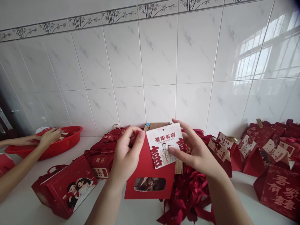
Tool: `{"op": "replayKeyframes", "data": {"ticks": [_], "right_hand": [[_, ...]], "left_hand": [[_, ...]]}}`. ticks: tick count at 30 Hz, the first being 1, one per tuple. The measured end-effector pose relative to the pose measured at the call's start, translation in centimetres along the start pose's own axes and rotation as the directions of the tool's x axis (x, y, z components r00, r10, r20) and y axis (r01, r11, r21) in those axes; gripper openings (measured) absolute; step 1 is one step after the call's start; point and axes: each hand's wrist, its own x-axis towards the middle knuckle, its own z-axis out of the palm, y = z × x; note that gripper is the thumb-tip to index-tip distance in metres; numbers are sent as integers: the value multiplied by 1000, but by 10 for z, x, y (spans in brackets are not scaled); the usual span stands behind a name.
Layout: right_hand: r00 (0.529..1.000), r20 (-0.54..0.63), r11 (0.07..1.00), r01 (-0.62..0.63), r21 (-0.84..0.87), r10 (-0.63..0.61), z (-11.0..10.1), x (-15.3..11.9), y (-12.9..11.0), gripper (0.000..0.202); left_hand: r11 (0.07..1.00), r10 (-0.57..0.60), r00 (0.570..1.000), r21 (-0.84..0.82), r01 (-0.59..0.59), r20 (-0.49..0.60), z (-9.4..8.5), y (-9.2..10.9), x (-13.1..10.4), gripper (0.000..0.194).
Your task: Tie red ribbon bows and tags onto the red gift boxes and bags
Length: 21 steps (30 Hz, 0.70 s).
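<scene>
Near the middle of the head view, my left hand pinches the upper left edge of a red paper piece that has an oval cut-out low down. My right hand holds a white card between thumb and fingers, in front of the red paper's upper right part. The card shows red characters, a cartoon figure and a small hole at its top. Below my right hand lies a heap of dark red ribbons. Behind the card, a brown cardboard piece is partly hidden.
At the left, another person's hands reach into a red basin. A red box with a cartoon couple stands at the left front. Several red gift boxes crowd the right side. Red bags line the tiled wall.
</scene>
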Motion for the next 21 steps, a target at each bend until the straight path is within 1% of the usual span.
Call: {"op": "replayKeyframes", "data": {"ticks": [3,4,8,10,12,14,16,18,21], "right_hand": [[1000,-19,999,3,53,-2,9,1,2,75],[999,-36,998,1,64,1,12,1,3,72],[995,-98,997,11,76,-4,28,3,7,39],[989,-150,998,26,64,-16,38,4,10,27],[968,-248,997,58,44,-45,48,5,12,22],[926,-368,994,103,23,-87,58,5,14,23],[887,-448,992,129,17,-108,64,6,16,26],[883,-459,991,128,27,-101,66,6,16,24],[900,-430,989,126,82,-79,64,6,15,17]], "left_hand": [[997,-22,999,-76,20,-25,1,-1,-2,32],[995,-29,999,-101,25,-31,1,-1,-2,31],[982,-71,997,-180,62,-44,0,-4,-3,32],[981,-76,994,-186,61,-72,0,-6,-3,33],[984,-56,990,-175,32,-129,2,-7,-3,32],[984,-39,984,-180,7,-175,5,-5,-3,31],[974,-49,982,-226,7,-183,8,-1,-4,31],[962,-70,986,-270,26,-151,10,4,-6,30],[970,-52,992,-242,23,-116,11,8,-7,32]]}}
